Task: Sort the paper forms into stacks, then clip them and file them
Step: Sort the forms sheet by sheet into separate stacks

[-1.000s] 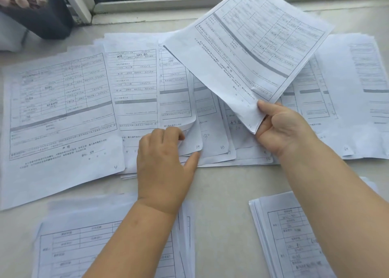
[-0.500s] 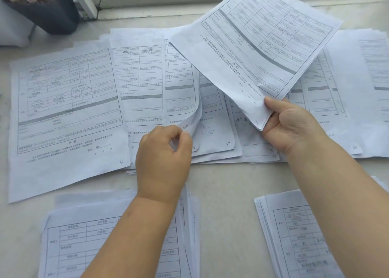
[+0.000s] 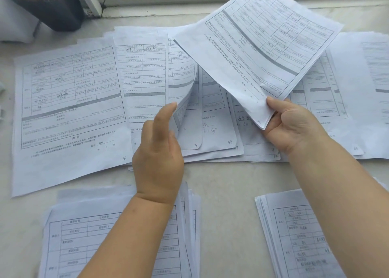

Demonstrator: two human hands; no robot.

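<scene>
Across the pale stone bench [image 3: 223, 193], a row of overlapping white printed paper forms [image 3: 69, 101] lies fanned so that the handwritten numbers in their lower corners show; that spread looks deliberate, letting you read each number without lifting a sheet. Your right hand [image 3: 292, 126] pinches a single white form with a grey band [image 3: 259, 44] by its lower corner, thumb on top and fingers curled beneath, and holds it tilted clear of the row, its numbered corner facing you. I judge you keep it raised like this so you can compare its number with those below before slotting it in.

Your left hand [image 3: 157, 151] reaches in from the lower left, wrist above the near stack. Its index finger [image 3: 166, 113] is stretched forward against the curled edge of a lifted sheet in the middle of the row [image 3: 185, 101], propping that sheet up so the forms beneath are exposed. The other fingers hang loosely bent; whether the thumb also nips the sheet I cannot tell.

Nearer you sit two squared stacks of white forms, one at the left [image 3: 88, 242] and one at the right [image 3: 294, 235], apparently sorted already. No clip is visible, so clipping and filing seem some way off. A dark plant pot [image 3: 54, 10] stands at the far left corner.
</scene>
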